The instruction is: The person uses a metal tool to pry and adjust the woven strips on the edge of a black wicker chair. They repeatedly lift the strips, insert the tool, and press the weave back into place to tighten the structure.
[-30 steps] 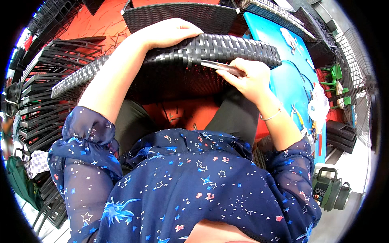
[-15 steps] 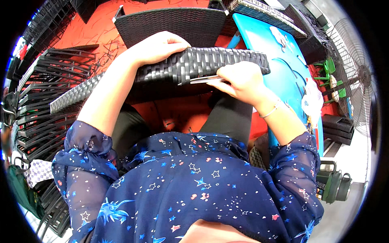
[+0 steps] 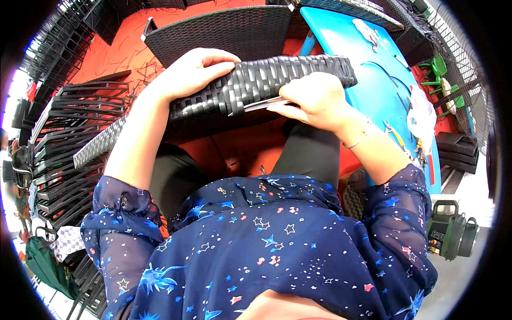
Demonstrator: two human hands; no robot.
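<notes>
Across my thighs rests a frame (image 3: 298, 69) woven from shiny black flat strips, its long arm slanting down to the left. My left hand (image 3: 205, 68) is closed over its upper edge, thumb along the weave and the other fingertips partly hidden. On the near side of the frame, my right hand (image 3: 314, 101) is closed round a slim, pointed metal tool (image 3: 261, 104). The tool's bright blade-like end points left and lies against the lower edge of the weave, its tip by a strip. My right hand hides the tool's handle, so its exact kind is unclear.
A blue table (image 3: 368, 80) at the right holds yellow-handled pliers (image 3: 396, 136) and a clear plastic bag (image 3: 421, 120). Beyond my work stands a dark woven panel (image 3: 218, 34) on the red floor (image 3: 128, 45). Black frames (image 3: 74, 122) are stacked left; a green flask (image 3: 450, 232) stands right.
The view has shifted slightly. My left hand has slid a little left and down along the frame's edge. My right hand keeps the metal tool against the weave, tilted slightly more.
</notes>
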